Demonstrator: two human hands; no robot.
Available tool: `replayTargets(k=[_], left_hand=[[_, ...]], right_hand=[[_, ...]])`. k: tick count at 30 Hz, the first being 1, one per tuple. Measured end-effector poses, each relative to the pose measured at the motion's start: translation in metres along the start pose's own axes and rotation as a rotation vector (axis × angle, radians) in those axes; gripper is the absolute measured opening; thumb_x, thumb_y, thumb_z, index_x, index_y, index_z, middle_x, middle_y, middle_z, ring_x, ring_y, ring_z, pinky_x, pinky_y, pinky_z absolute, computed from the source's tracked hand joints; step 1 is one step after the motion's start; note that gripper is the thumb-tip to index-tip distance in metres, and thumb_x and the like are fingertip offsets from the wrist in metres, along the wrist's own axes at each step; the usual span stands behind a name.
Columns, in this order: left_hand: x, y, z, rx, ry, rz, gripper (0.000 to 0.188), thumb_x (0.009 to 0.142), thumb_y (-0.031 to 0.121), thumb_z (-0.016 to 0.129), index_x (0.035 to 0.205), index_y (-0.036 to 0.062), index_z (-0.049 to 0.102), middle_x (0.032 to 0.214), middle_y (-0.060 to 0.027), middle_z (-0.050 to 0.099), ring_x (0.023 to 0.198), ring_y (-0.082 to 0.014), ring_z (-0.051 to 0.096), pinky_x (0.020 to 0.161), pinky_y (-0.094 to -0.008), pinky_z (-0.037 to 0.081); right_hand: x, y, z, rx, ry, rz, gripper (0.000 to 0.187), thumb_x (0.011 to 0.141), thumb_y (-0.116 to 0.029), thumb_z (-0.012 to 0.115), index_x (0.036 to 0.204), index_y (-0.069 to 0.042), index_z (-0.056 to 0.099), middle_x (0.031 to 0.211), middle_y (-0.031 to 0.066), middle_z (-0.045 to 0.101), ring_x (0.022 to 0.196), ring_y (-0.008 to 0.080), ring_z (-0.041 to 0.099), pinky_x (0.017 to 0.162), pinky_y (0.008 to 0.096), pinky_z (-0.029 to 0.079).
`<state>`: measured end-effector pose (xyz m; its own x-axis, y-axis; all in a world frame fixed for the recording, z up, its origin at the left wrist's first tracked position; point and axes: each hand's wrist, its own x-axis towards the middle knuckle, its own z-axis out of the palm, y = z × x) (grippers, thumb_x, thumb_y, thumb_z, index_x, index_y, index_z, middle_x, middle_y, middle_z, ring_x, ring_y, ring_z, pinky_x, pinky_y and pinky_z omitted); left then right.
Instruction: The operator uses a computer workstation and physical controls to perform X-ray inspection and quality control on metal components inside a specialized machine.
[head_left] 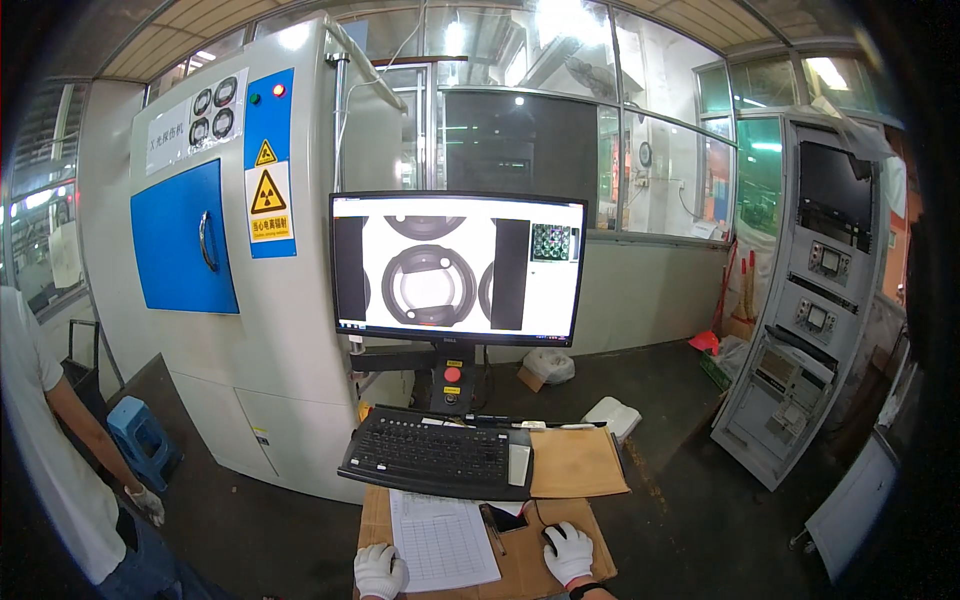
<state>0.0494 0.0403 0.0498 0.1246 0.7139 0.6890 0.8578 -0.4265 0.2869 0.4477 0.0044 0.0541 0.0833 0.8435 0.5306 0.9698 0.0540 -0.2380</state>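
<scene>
My right hand (568,551), in a white glove, lies curled over a dark computer mouse at the near right of a cardboard-covered desk (530,570). My left hand (380,571), also gloved, rests as a loose fist at the lower left edge of a printed table sheet (442,539). A black keyboard (437,456) sits just beyond the sheet. A dark phone (507,519) and a pen lie between the sheet and my right hand. Above stands a monitor (457,267) showing a grey ring-shaped scan image.
A brown folder (576,462) lies right of the keyboard. A large white cabinet (225,260) with a blue door stands left of the monitor. Another person in a white shirt (50,450) stands at far left near a blue stool (140,438). A grey control rack (810,310) stands right.
</scene>
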Motion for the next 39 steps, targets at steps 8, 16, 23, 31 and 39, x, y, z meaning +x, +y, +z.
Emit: replayTargets(k=[8, 16, 23, 31, 39], left_hand=[[-0.0021, -0.0023, 0.001, 0.004, 0.001, 0.008, 0.018, 0.081, 0.016, 0.068, 0.097, 0.0079, 0.068, 0.102, -0.0143, 0.068, 0.098, -0.0378, 0.062, 0.092, -0.0496, 0.048], [-0.0011, -0.0011, -0.0005, 0.003, -0.006, 0.015, 0.022, 0.081, 0.015, 0.069, 0.101, 0.0071, 0.07, 0.106, -0.0147, 0.07, 0.101, -0.0378, 0.063, 0.093, -0.0499, 0.049], [-0.0019, -0.001, 0.0, 0.002, -0.015, 0.008, 0.024, 0.082, 0.016, 0.07, 0.104, 0.0066, 0.07, 0.109, -0.0146, 0.07, 0.105, -0.0379, 0.063, 0.095, -0.05, 0.049], [-0.0075, -0.0063, 0.003, 0.003, -0.054, 0.001, 0.027, 0.085, 0.02, 0.071, 0.108, 0.0055, 0.071, 0.117, -0.0171, 0.071, 0.113, -0.0382, 0.063, 0.102, -0.0501, 0.048], [-0.0065, -0.0065, 0.0039, 0.012, -0.071, 0.001, 0.028, 0.086, 0.019, 0.07, 0.11, 0.0052, 0.071, 0.118, -0.0178, 0.07, 0.114, -0.0384, 0.062, 0.104, -0.0503, 0.047]], right_hand=[[-0.0004, 0.0026, 0.0031, 0.001, -0.024, 0.004, 0.04, 0.08, -0.028, 0.073, 0.119, -0.023, 0.069, 0.127, 0.0111, 0.063, 0.103, 0.0389, 0.062, 0.088, 0.0542, 0.05], [-0.0017, 0.0012, 0.0018, -0.004, -0.012, 0.012, 0.043, 0.081, -0.029, 0.073, 0.123, -0.021, 0.068, 0.128, 0.0119, 0.063, 0.105, 0.038, 0.062, 0.089, 0.0532, 0.049], [-0.0018, 0.0011, 0.0011, -0.015, -0.014, 0.018, 0.046, 0.081, -0.031, 0.072, 0.125, -0.02, 0.066, 0.128, 0.012, 0.064, 0.105, 0.0373, 0.062, 0.09, 0.052, 0.048], [-0.0024, 0.0003, 0.0022, -0.035, -0.002, 0.011, 0.045, 0.081, -0.032, 0.073, 0.125, -0.021, 0.066, 0.129, 0.0107, 0.063, 0.105, 0.037, 0.063, 0.089, 0.0525, 0.05], [-0.0002, 0.0018, 0.0014, -0.02, 0.007, 0.01, 0.041, 0.081, -0.031, 0.073, 0.12, -0.021, 0.068, 0.127, 0.0105, 0.064, 0.102, 0.0354, 0.065, 0.085, 0.0508, 0.052]])
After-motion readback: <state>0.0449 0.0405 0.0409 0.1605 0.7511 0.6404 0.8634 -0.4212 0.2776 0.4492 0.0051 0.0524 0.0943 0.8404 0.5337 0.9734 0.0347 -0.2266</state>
